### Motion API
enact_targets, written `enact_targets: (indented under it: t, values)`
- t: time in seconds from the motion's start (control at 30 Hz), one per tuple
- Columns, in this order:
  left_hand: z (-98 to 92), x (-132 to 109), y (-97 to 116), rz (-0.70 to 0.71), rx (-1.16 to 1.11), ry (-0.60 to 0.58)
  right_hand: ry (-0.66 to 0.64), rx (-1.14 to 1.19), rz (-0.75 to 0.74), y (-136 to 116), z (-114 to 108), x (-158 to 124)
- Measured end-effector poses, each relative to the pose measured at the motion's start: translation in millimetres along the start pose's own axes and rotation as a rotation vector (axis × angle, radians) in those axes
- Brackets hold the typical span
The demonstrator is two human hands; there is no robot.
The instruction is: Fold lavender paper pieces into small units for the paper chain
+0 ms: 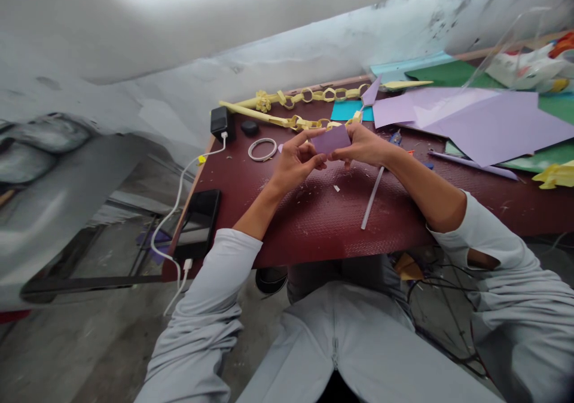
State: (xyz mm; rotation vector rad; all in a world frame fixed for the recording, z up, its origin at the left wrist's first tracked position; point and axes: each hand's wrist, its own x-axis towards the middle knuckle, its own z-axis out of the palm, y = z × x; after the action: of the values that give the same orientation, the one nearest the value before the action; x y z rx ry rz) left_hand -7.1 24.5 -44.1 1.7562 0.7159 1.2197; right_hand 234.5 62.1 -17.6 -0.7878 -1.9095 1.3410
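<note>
A small piece of purple paper (pixel 330 140) is held up over the table between both hands. My left hand (pixel 296 159) pinches its left side, thumb and fingers closed on it. On the right side, my right hand (pixel 362 144) grips the same piece, with the thumb on the near face. Just behind the hands lies a yellow paper chain (pixel 309 123). A thin pale paper strip (pixel 373 198) rests on the table below my right forearm. Left of my left hand is a roll of tape (pixel 262 149).
On the dark red table (pixel 305 229) stand a black phone (pixel 197 223) and a black charger (pixel 219 122) with a white cable. Lilac sheets (pixel 488 125) and green paper (pixel 452 75) spread over the right. A blue paper (pixel 347 110) lies near the wall.
</note>
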Motion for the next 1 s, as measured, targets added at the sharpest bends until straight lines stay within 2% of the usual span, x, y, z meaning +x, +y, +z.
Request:
enact_targets:
  t: [0.27, 0.53, 0.6, 0.7, 0.73, 0.8, 0.93, 1.0]
  values:
    - [1.0, 0.3, -0.9, 0.048, -0.003, -0.045, -0.010, -0.009, 0.028, -4.1, -2.9, -2.0]
    - [-8.5, 7.4, 0.0, 0.028, 0.007, 0.017, -0.010, -0.019, 0.090, -23.5, -28.4, -5.4]
    - [-12.6, 9.9, -2.7, 0.020, 0.026, 0.048, 0.034, -0.010, 0.071, -24.6, -37.2, -6.6]
    - [-22.6, 12.0, -10.0, -0.025, 0.038, 0.145, 0.245, -0.029, -0.042, -24.6, -51.5, -9.1]
    - [-26.0, 12.1, -12.4, -0.054, 0.026, 0.169, 0.325, -0.072, -0.098, -24.3, -54.7, -9.5]
    - [-30.6, 11.3, -15.3, -0.111, -0.030, 0.181, 0.392, -0.247, -0.214, -23.1, -55.1, -8.7]
    - [-25.9, 7.8, -9.6, -0.255, -0.213, 0.142, 0.250, -0.644, -0.485, -20.1, -31.3, -1.8]
    - [-20.0, 5.9, -2.7, -0.316, -0.278, 0.097, 0.191, -0.755, -0.557, -20.4, -17.0, 1.1]
